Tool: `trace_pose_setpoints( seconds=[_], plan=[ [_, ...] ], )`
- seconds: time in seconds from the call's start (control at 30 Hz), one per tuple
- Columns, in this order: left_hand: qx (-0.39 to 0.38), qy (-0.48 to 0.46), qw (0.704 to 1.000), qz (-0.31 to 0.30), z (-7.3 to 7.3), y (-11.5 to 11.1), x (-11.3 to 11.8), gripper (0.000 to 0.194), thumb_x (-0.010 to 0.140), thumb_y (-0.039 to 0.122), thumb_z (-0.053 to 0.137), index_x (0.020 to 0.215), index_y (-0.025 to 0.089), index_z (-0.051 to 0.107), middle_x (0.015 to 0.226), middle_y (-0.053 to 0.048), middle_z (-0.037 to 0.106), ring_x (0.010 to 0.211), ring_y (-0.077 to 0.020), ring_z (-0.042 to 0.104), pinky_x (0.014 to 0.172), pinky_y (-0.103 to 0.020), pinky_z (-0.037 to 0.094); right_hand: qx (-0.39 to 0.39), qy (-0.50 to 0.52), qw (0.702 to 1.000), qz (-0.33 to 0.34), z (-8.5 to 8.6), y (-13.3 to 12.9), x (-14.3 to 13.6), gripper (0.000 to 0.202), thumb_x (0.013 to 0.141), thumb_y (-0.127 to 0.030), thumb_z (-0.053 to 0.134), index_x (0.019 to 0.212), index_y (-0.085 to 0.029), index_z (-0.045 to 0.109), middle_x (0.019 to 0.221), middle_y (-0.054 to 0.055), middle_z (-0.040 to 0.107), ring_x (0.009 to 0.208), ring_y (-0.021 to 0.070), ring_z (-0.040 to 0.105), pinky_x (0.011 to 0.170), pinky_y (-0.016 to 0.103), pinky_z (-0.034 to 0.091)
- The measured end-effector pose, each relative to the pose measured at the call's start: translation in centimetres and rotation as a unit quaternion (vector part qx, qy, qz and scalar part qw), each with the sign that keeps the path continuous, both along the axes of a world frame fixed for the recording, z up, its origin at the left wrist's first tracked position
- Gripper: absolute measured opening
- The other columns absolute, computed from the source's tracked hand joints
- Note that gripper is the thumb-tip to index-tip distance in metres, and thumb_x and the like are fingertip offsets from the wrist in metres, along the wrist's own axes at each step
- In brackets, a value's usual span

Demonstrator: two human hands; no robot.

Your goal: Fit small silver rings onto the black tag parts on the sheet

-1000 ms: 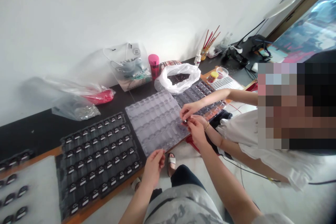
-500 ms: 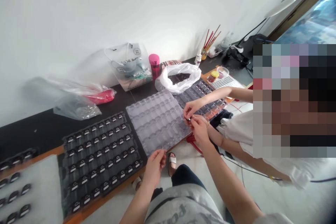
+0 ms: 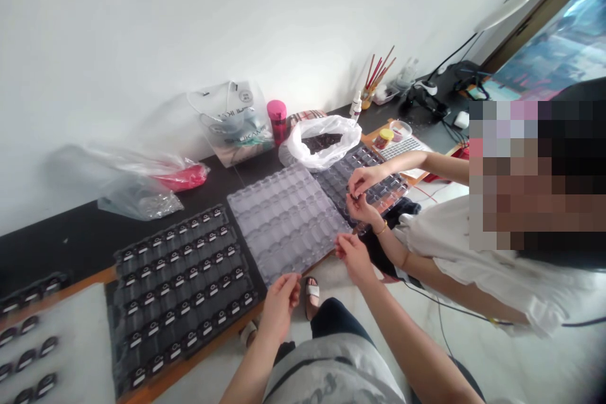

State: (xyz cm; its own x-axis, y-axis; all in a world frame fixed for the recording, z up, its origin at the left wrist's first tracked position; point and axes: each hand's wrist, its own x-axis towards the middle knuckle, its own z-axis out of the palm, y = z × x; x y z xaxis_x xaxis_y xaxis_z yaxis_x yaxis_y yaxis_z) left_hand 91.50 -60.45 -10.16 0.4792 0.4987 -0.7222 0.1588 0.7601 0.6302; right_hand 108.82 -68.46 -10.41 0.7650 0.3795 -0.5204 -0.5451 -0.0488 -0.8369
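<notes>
My left hand (image 3: 283,303) is closed in a pinch by the front corner of the grey plastic tray (image 3: 288,221), which has rows of moulded hollows. Anything between its fingertips is too small to make out. My right hand (image 3: 354,257) is closed too, thumb against fingers, just off the tray's right front corner; what it holds, if anything, does not show. Beyond it, a co-worker's hands (image 3: 362,192) meet around a small dark piece, above a dark compartment tray (image 3: 374,170).
To the left lies a black tray (image 3: 184,290) with rows of small dark parts bearing white labels. More dark parts rest on a white sheet (image 3: 80,334). Behind stand a white bag (image 3: 293,145) of dark pieces, a pink-lidded bottle (image 3: 277,120) and a carrier bag (image 3: 231,120).
My right hand has drawn back toward me from the co-worker's fingers, where a small dark piece was between us. The co-worker's hands have shifted right. My left hand has barely moved.
</notes>
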Motion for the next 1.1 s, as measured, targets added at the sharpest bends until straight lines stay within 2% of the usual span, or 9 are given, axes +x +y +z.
trace_pose_setpoints(
  seconds=[0.17,0.3,0.67,1.1],
  plan=[
    [-0.001,0.000,1.000,-0.002,-0.1,-0.1,-0.1,0.028,0.064,0.038,0.068,0.078,0.014,0.061,0.060,0.003,0.049,0.051,-0.0067,0.041,0.046,-0.019,0.028,-0.004,0.028,0.996,0.086,-0.3,0.3,-3.8,0.024,0.061,-0.036,0.067,0.075,-0.017,0.061,0.069,0.001,0.063,0.054,0.0104,0.050,0.053,0.023,0.040],
    [0.017,0.002,1.000,-0.013,-0.2,0.1,-0.5,0.028,0.064,0.039,0.067,0.078,0.015,0.061,0.060,0.003,0.049,0.051,-0.0081,0.042,0.046,-0.020,0.029,-0.017,0.029,0.992,0.123,0.2,0.9,-5.4,0.020,0.063,-0.034,0.065,0.073,-0.018,0.062,0.067,0.000,0.062,0.055,0.0111,0.051,0.054,0.024,0.040],
    [0.015,0.007,1.000,-0.006,-0.8,0.2,-1.7,0.028,0.065,0.039,0.067,0.077,0.014,0.062,0.060,0.002,0.050,0.050,-0.0074,0.041,0.045,-0.019,0.029,-0.018,0.024,0.991,0.131,0.3,1.5,-5.9,0.014,0.065,-0.029,0.062,0.073,-0.017,0.062,0.067,0.001,0.062,0.054,0.0108,0.049,0.052,0.023,0.037],
    [-0.008,-0.006,1.000,0.003,0.0,-0.2,-1.4,0.027,0.065,0.037,0.068,0.076,0.013,0.061,0.060,0.003,0.048,0.051,-0.0068,0.039,0.047,-0.018,0.028,-0.034,0.016,0.989,0.142,1.1,1.3,-5.7,0.014,0.065,-0.029,0.061,0.072,-0.017,0.061,0.066,0.000,0.062,0.052,0.0105,0.049,0.052,0.023,0.037]
  ],
)
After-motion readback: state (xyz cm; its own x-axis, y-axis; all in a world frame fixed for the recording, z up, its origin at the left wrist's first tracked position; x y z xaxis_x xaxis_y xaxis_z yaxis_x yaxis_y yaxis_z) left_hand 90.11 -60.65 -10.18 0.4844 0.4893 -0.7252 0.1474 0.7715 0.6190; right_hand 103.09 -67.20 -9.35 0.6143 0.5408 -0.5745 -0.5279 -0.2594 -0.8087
